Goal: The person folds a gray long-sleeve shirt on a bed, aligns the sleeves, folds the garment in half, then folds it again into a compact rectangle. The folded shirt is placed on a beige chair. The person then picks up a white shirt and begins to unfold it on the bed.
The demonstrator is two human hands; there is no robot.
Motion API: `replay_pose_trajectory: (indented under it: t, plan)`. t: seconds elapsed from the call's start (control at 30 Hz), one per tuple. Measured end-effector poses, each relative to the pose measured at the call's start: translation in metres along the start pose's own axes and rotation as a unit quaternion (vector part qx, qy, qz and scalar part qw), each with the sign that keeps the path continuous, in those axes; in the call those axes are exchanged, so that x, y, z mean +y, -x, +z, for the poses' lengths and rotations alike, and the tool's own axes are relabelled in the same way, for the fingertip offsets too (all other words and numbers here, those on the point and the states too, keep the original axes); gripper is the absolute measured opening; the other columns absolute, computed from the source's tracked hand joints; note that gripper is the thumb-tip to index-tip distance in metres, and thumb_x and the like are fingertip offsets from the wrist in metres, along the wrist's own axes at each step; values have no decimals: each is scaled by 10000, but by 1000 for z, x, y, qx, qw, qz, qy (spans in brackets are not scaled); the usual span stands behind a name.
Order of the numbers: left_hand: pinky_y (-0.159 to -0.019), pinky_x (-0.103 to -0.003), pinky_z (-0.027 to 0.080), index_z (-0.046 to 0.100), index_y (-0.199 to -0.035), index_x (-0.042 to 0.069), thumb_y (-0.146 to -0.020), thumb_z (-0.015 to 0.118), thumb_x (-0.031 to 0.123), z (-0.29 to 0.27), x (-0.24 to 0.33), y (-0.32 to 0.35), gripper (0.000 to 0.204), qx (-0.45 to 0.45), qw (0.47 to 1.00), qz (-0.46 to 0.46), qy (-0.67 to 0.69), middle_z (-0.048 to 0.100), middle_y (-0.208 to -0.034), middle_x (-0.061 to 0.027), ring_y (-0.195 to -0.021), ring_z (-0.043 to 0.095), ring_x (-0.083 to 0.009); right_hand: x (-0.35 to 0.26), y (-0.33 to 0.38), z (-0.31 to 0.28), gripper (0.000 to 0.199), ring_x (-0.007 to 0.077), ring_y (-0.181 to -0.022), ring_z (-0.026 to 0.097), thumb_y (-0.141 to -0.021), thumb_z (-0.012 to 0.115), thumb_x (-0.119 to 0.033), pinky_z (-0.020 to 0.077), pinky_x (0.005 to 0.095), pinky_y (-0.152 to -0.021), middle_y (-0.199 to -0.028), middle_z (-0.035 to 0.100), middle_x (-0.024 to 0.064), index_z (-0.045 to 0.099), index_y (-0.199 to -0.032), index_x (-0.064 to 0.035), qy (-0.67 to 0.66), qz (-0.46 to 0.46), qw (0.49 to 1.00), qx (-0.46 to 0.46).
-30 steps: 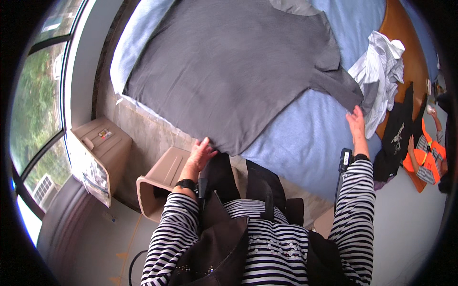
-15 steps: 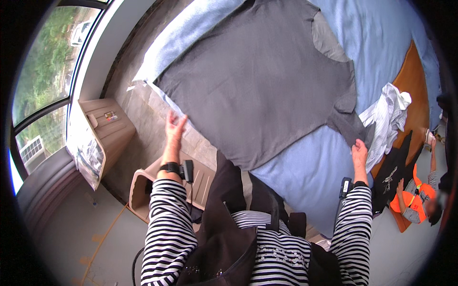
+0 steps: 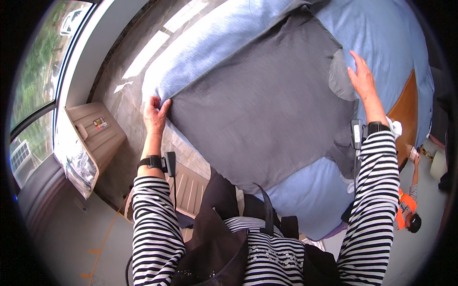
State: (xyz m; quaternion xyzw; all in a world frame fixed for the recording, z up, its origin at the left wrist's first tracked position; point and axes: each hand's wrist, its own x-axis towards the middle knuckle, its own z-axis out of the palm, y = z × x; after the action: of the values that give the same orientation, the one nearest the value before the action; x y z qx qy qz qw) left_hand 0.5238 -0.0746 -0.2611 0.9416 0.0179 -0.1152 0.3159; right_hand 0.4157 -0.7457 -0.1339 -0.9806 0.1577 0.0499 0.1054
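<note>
A dark grey shirt (image 3: 257,105) lies spread over a bed-like surface with a light blue cover (image 3: 296,200). Its neckline, showing a lighter grey inside, is toward the right, and one sleeve hangs near my right forearm. At the shirt's left corner, my left hand (image 3: 155,114) has its fingers curled and its thumb against the cloth, closed on that edge. My right hand (image 3: 366,83) hovers beside the neckline, fingers stretched and apart, holding nothing. Each wrist wears a black strap with a small device.
A beige plastic bin-like box (image 3: 95,126) stands by the window at left, with a second beige piece (image 3: 191,183) near my legs. A brown panel (image 3: 404,117) lies at right on the blue cover. Beyond it, a person in an orange vest (image 3: 406,212) works at the lower right.
My right hand has let go of the sleeve and moved up to the neckline. My left hand has moved up and left onto the shirt's corner. The view has shifted a little.
</note>
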Motion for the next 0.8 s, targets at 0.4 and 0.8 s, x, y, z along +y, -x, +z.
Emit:
replay_pose_trajectory:
  t: [0.4, 0.8]
  plan:
    - [-635, -340, 437, 469, -809, 46, -838, 800, 208, 9, -7, -29, 370, -95, 994, -5, 54, 474, -684, -63, -654, 432, -189, -67, -192, 37, 720, 308, -1385, 419, -932, 651, -324, 383, 417, -1133, -1531, 393, 191, 337, -1526, -66, -33, -22, 997, 62]
    - [-634, -344, 438, 470, -845, 37, -849, 797, 276, 16, -5, -39, 405, -132, 990, -33, 22, 478, -694, -76, -662, 449, -188, -94, -271, 96, 898, 294, -1201, 554, -828, 714, -90, 494, 359, -956, -1380, 514, 217, 201, -1565, -50, -286, 159, 940, 92]
